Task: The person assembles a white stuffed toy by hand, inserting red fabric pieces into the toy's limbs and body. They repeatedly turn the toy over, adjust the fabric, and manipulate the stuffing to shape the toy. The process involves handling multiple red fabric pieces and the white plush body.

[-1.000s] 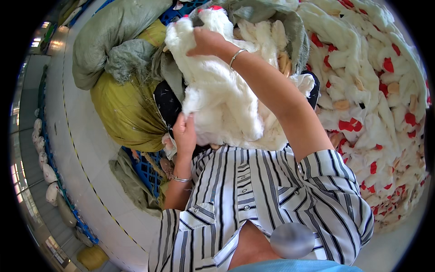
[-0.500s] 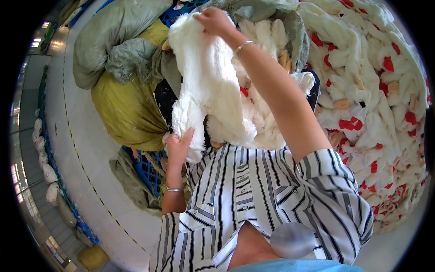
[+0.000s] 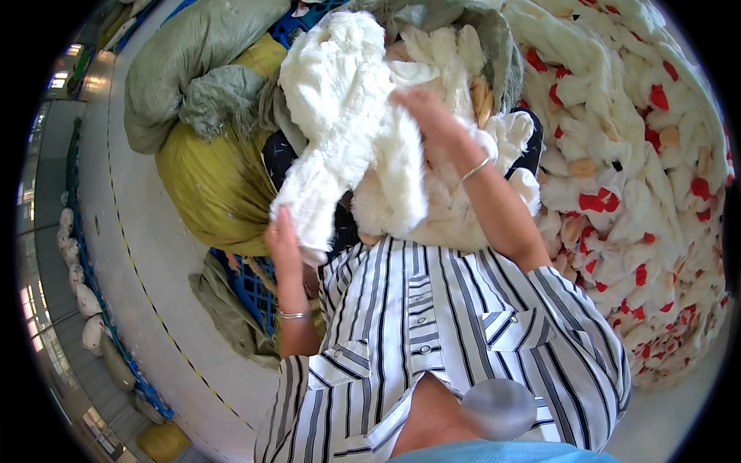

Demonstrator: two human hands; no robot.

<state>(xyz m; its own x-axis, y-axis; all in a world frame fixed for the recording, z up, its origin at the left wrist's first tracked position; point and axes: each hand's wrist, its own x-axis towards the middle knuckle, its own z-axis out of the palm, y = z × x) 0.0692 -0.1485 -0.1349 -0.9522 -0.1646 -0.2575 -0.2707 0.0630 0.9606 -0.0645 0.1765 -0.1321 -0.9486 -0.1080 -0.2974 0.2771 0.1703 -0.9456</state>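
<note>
A limp white plush toy skin [image 3: 340, 92] with long limbs lies across my lap and over an open sack. My left hand [image 3: 284, 241] is closed on the end of its lower left limb, thumb on top. My right hand [image 3: 431, 119] is beside the skin's right edge, over more white plush pieces [image 3: 451, 65]; its fingers are smeared by motion, so I cannot tell whether they touch the fur. Beige parts [image 3: 482, 99] show among those pieces.
On the right spreads a large heap of white plush skins [image 3: 617, 177] with red and beige patches. A grey-green sack [image 3: 201, 46] and a yellow sack [image 3: 216, 189] bulge on the left. Blue plastic crates [image 3: 251, 297] lie under the sacks. A striped line [image 3: 147, 293] crosses the floor.
My right hand has left the top of the plush skin and moved down and right. The skin now lies more spread out, its limbs apart; my left hand keeps its hold, slightly further left.
</note>
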